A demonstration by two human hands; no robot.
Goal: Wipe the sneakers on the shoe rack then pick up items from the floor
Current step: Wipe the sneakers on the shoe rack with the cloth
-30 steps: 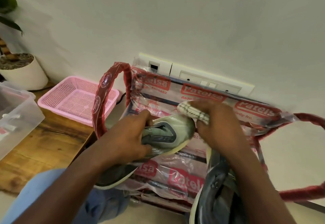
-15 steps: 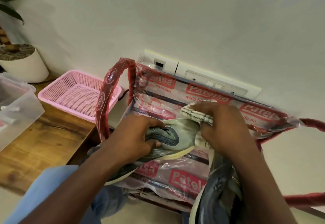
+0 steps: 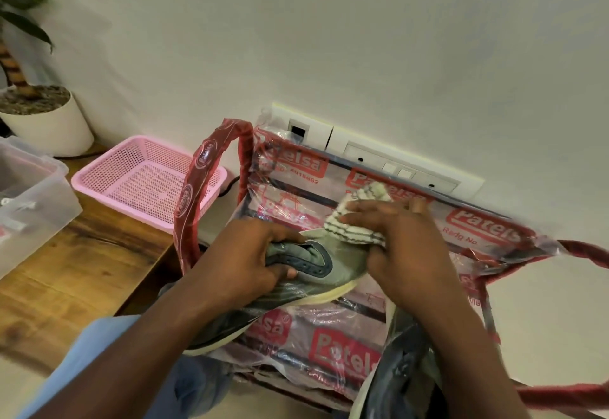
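The left hand (image 3: 250, 260) gripping the grey-green mesh sneaker (image 3: 342, 272) by its collar should brace it while the right hand (image 3: 408, 254), clutching the striped white cloth (image 3: 352, 221), rubs the toe.

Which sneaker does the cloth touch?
The grey sneaker gripped by the left hand; the cloth touches its toe. The darker sneaker lies lower right, away from the cloth.

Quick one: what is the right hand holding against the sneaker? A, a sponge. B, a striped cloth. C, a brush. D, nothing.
B: the right hand pinches a striped cloth against the toe of the grey sneaker, which the left hand grips.
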